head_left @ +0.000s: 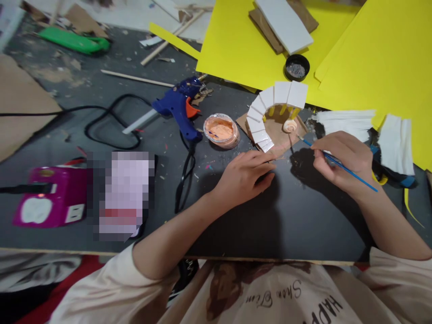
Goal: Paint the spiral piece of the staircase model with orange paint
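Note:
My right hand (pixel 340 159) pinches a thin blue paintbrush (pixel 351 172), its tip pointing at a small cardboard model (pixel 270 128) with a curved row of white tiles and a shell-like piece (pixel 290 126). Fingers curled, my left hand (pixel 246 175) rests on the dark table and touches the model's near edge. An open tub of orange paint (pixel 222 130) stands just left of the model.
A blue glue gun (pixel 180 110) with a black cord lies left of the paint tub. Yellow sheets (pixel 381 58), a black lid (pixel 297 67) and white strips (pixel 344 123) lie at the back right. A magenta box (pixel 50 195) sits at the left.

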`<state>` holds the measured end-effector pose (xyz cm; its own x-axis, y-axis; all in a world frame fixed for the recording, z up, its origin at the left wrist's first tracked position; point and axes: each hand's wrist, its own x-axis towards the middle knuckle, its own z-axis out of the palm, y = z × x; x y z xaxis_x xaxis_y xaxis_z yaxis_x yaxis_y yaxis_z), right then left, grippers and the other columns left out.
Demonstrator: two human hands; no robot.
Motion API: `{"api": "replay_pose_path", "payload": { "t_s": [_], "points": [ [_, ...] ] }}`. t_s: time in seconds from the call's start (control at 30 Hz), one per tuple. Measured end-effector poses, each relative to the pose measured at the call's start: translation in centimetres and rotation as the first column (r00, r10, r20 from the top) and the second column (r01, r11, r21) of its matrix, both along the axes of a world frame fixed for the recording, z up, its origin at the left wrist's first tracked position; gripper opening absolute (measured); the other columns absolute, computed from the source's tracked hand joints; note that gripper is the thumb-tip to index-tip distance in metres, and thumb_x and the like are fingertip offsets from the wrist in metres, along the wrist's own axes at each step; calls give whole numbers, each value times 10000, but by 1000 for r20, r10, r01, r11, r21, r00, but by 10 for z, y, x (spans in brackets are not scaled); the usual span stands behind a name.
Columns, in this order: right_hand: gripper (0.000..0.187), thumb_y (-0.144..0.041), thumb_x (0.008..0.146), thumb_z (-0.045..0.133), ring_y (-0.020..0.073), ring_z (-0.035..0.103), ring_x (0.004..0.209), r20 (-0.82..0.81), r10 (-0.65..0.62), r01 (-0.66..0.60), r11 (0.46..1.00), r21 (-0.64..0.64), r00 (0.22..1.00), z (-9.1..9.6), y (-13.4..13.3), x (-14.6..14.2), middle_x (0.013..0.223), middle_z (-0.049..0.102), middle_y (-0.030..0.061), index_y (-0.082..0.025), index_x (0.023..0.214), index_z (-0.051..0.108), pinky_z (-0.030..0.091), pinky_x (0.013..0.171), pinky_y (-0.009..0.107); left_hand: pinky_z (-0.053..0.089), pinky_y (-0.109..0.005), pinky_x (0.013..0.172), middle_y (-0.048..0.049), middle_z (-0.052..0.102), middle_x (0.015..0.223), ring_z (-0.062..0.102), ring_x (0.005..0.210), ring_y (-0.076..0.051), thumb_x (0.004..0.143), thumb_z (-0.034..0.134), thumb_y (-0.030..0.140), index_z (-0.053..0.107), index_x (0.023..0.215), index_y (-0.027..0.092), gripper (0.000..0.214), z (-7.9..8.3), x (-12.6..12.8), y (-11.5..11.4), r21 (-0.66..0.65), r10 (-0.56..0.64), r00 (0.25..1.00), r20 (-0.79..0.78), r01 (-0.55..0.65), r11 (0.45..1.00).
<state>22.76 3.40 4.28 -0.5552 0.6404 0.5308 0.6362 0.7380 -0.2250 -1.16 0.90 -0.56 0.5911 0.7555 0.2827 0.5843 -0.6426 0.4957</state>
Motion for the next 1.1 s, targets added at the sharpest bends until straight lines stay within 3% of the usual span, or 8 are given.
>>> {"api": "replay_pose_path", "payload": {
  "t_s": [0.2, 0.37, 0.6, 0.7, 0.9, 1.1],
  "points": [
    [138, -126, 822, 542, 190, 654, 762, 65, -16, 18, 999, -29, 998, -2, 1, 2, 814, 701, 35, -225, 901, 596, 510, 687, 314, 487, -353, 826, -52, 698, 1154, 637, 1019, -224, 898, 498, 248, 673, 965, 185, 198, 0, 0, 0, -16, 4, 1000, -9, -4, 1000],
    [151, -121, 786, 571, 193, 637, 717, -28, -8, 7, 1000, -27, 1000, 0, 2, 4, 763, 683, 23, -239, 878, 591, 516, 668, 323, 484, -349, 829, -46, 700, 1152, 633, 1027, -219, 898, 489, 254, 679, 964, 197, 209, 1, 0, 0, -32, 4, 999, -34, -5, 999],
    [144, -129, 791, 559, 196, 641, 698, -16, -24, 24, 999, -37, 1000, 1, 2, 6, 734, 681, 16, -249, 855, 606, 506, 642, 329, 478, -354, 833, -52, 695, 1162, 627, 1034, -224, 900, 488, 258, 674, 973, 194, 210, 1, 0, 0, -42, 4, 1000, -23, -5, 999],
    [129, -166, 805, 589, 186, 656, 735, -95, -21, 9, 991, -131, 995, 2, -2, 1, 791, 700, 19, -251, 896, 623, 519, 677, 318, 474, -359, 835, -56, 693, 1166, 623, 1039, -227, 901, 486, 255, 674, 978, 197, 211, 0, 0, 0, -50, 3, 1000, -27, -4, 999],
    [72, -276, 867, 593, 134, 652, 720, -302, -106, -22, 920, -391, 947, 12, 1, -39, 794, 692, -15, -245, 840, 652, 517, 679, 271, 474, -350, 845, -65, 706, 1116, 626, 1027, -212, 911, 478, 264, 671, 998, 184, 227, -1, 0, -1, -35, 13, 1000, 9, -12, 999],
    [87, -262, 868, 571, 135, 637, 817, -361, -26, -181, 830, -528, 932, 13, 31, -90, 866, 691, -23, -232, 854, 652, 501, 739, 273, 498, -352, 816, -79, 721, 1032, 636, 984, -220, 900, 491, 242, 686, 994, 170, 228, 0, 1, 1, 2, 6, 1000, 30, -6, 1000]
  ]
}}
